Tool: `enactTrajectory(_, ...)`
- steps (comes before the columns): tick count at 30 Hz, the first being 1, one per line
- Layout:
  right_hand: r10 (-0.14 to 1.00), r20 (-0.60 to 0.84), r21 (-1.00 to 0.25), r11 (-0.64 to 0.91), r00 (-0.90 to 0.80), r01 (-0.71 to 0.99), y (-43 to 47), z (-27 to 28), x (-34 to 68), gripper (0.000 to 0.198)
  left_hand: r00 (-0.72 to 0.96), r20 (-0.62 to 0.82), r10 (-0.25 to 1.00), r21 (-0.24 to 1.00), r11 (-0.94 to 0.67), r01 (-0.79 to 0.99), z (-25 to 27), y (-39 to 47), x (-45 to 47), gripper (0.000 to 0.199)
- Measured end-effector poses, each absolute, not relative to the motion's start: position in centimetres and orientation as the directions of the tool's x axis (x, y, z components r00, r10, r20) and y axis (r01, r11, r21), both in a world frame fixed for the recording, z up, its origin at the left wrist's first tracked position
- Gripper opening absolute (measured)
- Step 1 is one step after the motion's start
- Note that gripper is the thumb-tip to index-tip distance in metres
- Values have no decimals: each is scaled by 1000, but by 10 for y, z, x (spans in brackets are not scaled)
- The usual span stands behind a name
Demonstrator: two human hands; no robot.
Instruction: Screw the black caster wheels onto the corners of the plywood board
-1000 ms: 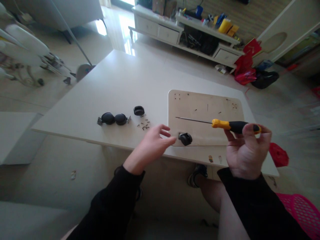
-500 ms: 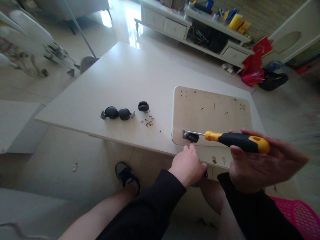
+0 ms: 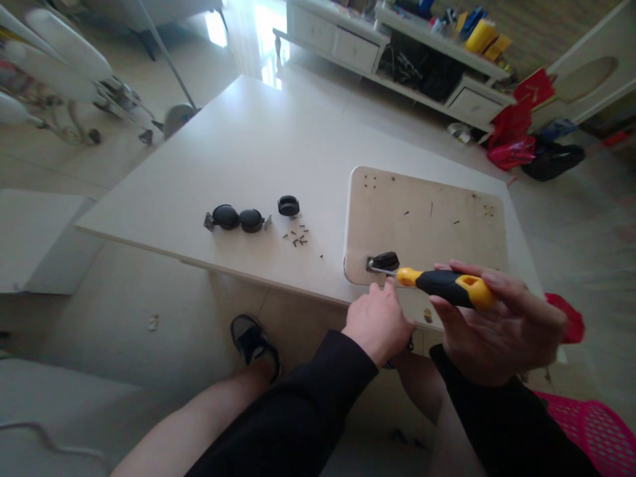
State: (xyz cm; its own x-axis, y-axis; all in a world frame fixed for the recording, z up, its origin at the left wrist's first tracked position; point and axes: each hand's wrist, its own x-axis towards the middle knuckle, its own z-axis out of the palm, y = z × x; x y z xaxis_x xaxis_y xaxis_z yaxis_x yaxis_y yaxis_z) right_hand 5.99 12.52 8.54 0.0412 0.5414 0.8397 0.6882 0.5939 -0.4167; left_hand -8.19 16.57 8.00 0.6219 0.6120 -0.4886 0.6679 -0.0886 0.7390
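My right hand [image 3: 497, 324] is closed round a yellow-and-black screwdriver [image 3: 442, 286], its thumb and fingers at the handle's rear end. The screwdriver's tip meets the metal plate of a black caster [image 3: 385, 262] at the near left corner of a beige board [image 3: 427, 232]. Close beside that caster, my left hand [image 3: 375, 321] has its fingers bent at the board's near edge; what they grip is hidden. Further left on the white table [image 3: 248, 146] are a pair of casters [image 3: 226, 217], a single caster [image 3: 289, 206] and several screws [image 3: 299, 236].
Screw holes and a few loose screws [image 3: 406, 212] dot the board. A white cabinet [image 3: 348, 50] stands behind the table. On the floor are red bags [image 3: 511, 142], a black bag [image 3: 554, 161] and, at lower right, a pink basket [image 3: 591, 430].
The caster on the board has swivelled away from the near edge. My right hand and the screwdriver have shifted left, and the shaft now slants across the caster's near side.
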Motion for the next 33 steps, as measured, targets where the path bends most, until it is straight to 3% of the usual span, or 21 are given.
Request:
enactTrajectory(9,548,821,-508,574,160,642,128,85,59,68,607,-478,635,732,-93,675,78,165,-78,73)
enactTrajectory(16,443,888,-243,683,-126,688,134,87,68,92,600,-480,640,711,-117,694,80,164,-77,69)
enactTrajectory(33,463,869,-236,700,-176,674,133,88,67,94,598,-463,654,713,-126,689,77,163,-76,62)
